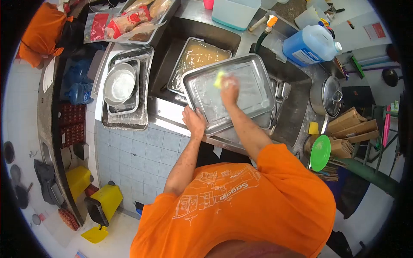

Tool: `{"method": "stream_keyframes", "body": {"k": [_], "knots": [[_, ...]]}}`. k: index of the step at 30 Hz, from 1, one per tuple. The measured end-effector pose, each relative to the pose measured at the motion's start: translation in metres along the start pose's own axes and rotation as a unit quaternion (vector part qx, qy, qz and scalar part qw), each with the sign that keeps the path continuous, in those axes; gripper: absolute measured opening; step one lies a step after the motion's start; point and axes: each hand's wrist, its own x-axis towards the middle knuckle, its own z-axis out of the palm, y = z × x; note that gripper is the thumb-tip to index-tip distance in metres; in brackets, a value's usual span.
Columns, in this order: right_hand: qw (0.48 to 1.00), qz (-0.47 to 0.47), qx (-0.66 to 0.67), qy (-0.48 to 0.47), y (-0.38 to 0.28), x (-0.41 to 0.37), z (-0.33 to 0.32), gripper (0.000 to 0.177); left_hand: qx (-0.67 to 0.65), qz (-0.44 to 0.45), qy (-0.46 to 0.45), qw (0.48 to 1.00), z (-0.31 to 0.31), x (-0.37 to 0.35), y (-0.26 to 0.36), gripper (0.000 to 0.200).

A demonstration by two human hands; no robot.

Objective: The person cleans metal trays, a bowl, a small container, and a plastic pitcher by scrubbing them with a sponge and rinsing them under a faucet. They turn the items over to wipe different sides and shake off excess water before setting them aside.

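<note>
- The steel tray (254, 88) lies tilted over the sink (297, 109), propped on other pans, with its near corner pointing toward 7 o'clock.
- The left hand (194, 122) is at that 7 o'clock corner, fingers curled over the rim and gripping it.
- The right hand (229, 88) is inside the tray toward its 10 o'clock end, fingers closed on a yellow-green sponge (220, 79) that is pressed to the tray floor.
- A second tray (198, 56) of brownish water sits just beyond, at 11 o'clock from the scrubbed one. A blue jug (312, 45) stands on the tabletop at 2 o'clock.
- To scrub well, the left grip should probably stay firm at the rim so the tray does not slide off the pans beneath it.
- Overlapping strokes from the 10 o'clock end toward 4 o'clock would likely cover the whole floor, and the corners and the fold under the rim need extra pressure.
- The tray looks wet and soapy, so a slip is the main risk. Holding the tilt toward the sink should let the suds drain away from the tabletop.
</note>
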Motion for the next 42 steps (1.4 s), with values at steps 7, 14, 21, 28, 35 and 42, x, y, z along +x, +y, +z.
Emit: {"method": "stream_keyframes", "body": {"k": [7, 14, 21, 28, 35, 42], "knots": [[0.974, -0.063, -0.211, 0.057, 0.012, 0.007, -0.038, 0.047, -0.009, 0.071, -0.026, 0.997, 0.015, 0.006, -0.005, 0.043], [0.968, -0.141, -0.173, -0.11, -0.056, -0.022, 0.008, 0.047, -0.071, 0.03, -0.018, 0.997, 0.033, 0.003, 0.006, 0.037], [0.98, -0.095, -0.176, -0.017, -0.058, -0.007, 0.006, 0.033, -0.027, 0.051, -0.014, 0.998, 0.036, 0.01, 0.006, 0.044], [0.978, -0.105, -0.17, 0.059, -0.032, 0.013, -0.012, 0.028, -0.03, 0.029, -0.069, 0.997, 0.029, 0.012, 0.009, 0.043], [0.934, -0.324, -0.059, -0.136, 0.004, -0.032, -0.026, 0.028, -0.088, 0.052, -0.036, 0.994, 0.04, 0.016, -0.002, 0.036], [0.996, -0.013, -0.063, -0.057, -0.004, -0.031, -0.018, 0.024, -0.101, 0.018, -0.04, 0.994, 0.037, 0.013, 0.023, 0.039]]}}
